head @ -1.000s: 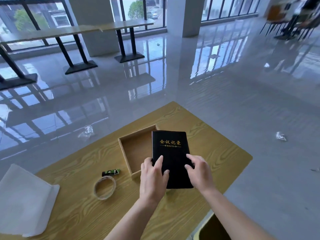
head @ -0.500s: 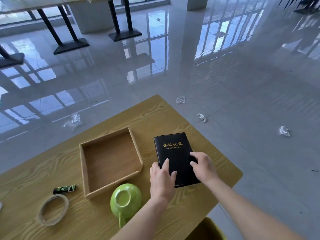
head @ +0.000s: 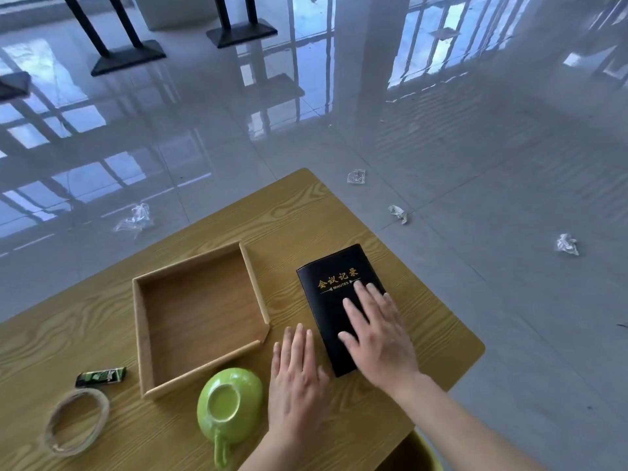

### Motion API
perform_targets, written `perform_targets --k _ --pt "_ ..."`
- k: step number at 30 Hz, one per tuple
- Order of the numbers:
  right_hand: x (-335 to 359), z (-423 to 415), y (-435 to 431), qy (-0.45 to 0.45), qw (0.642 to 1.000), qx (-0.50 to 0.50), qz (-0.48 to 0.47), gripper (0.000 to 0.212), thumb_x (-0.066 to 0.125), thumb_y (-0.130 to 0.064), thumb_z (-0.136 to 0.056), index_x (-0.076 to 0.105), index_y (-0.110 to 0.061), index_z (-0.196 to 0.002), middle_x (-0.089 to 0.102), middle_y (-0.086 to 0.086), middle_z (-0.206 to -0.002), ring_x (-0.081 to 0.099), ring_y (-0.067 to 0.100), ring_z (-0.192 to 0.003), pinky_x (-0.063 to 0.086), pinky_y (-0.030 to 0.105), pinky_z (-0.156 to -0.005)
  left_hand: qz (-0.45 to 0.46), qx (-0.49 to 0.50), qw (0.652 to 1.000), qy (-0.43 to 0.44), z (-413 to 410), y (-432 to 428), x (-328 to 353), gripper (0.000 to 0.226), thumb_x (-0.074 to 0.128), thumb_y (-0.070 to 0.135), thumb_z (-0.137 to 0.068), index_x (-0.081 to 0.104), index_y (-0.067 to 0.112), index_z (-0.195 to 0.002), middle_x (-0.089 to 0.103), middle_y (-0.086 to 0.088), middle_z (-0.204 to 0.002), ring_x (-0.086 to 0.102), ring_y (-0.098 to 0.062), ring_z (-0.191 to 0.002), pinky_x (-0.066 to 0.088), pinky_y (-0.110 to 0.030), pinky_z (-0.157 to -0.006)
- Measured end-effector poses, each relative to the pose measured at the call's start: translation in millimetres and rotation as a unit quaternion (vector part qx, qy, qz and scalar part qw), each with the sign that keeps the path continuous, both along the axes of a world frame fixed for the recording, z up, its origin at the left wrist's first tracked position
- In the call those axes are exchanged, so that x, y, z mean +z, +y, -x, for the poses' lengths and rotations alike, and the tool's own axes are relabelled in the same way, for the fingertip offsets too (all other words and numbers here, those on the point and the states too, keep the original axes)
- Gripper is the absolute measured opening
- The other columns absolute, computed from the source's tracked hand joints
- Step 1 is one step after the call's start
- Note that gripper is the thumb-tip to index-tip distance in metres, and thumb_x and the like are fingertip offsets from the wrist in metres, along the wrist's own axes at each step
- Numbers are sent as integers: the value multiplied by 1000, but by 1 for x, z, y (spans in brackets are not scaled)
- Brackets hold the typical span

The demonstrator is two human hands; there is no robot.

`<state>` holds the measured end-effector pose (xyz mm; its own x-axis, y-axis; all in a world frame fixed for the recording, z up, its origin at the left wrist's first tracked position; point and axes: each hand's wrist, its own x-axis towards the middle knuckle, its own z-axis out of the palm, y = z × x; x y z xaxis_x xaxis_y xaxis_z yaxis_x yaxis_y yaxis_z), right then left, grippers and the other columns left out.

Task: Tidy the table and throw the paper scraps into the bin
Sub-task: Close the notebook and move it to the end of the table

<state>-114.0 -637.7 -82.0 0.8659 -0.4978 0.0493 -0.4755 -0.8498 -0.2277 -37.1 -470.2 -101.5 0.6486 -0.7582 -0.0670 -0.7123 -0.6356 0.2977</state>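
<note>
A black notebook [head: 331, 287] with gold lettering lies flat on the wooden table [head: 299, 219] near its right edge. My right hand [head: 377, 331] rests flat on the notebook's lower half, fingers spread. My left hand [head: 297, 379] lies flat on the table just left of the notebook, holding nothing. Crumpled scraps lie on the floor: one [head: 356, 176] past the table's far corner, one [head: 398, 213] to the right of it, one [head: 566, 244] farther right, one [head: 134, 217] on the left. A yellow bin [head: 416, 453] shows its rim at the bottom, below the table's edge.
An empty wooden tray [head: 139, 334] sits mid-table. An upside-down green cup [head: 229, 402] stands in front of it. A green wrapper [head: 101, 376] and a tape roll [head: 78, 421] lie at the left. Black table bases [head: 127, 59] stand far back on the glossy floor.
The notebook has been set down to the right of the tray. My left hand has slid off it onto the table; my right hand has flattened on its cover. The view has tilted down.
</note>
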Motion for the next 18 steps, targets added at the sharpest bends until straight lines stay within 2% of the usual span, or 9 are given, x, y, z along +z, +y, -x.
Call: perform_targets --k 3,5,12,18 --pt "-17 -2 11 58 998 -6 -20 67 22 -59 -99 20 -20 -154 6 9 -165 -2 22 -152 10 43 -123 -25 -28 999 -14 -4 7 -10 62 36 35 -91 37 8 -147 27 -11 -158 18 -29 -148 16 -46 -116" --pt "-24 -2 4 61 998 -12 -30 70 13 -62 -98 10 -22 -156 -1 5 -165 -10 17 -151 4 41 -124 -21 -31 999 -11 -5 8 -15 65 42 39 -91 36 9 -148 25 -10 -160 17 -27 -149 17 -47 -116" --pt "-28 -31 -42 64 997 5 -33 71 14 -61 -97 11 -22 -156 -1 3 -165 -10 16 -151 4 42 -124 8 -16 1000 -17 -5 8 -28 71 50 44 -86 38 12 -148 26 -8 -160 16 -24 -149 18 -47 -117" --pt "-30 -48 -64 68 997 38 -24 70 14 -61 -96 10 -24 -155 2 2 -165 -9 15 -151 -5 37 -122 6 -5 1000 -2 -4 8 -30 69 51 45 -86 39 14 -147 25 -5 -160 13 -22 -150 19 -48 -117"
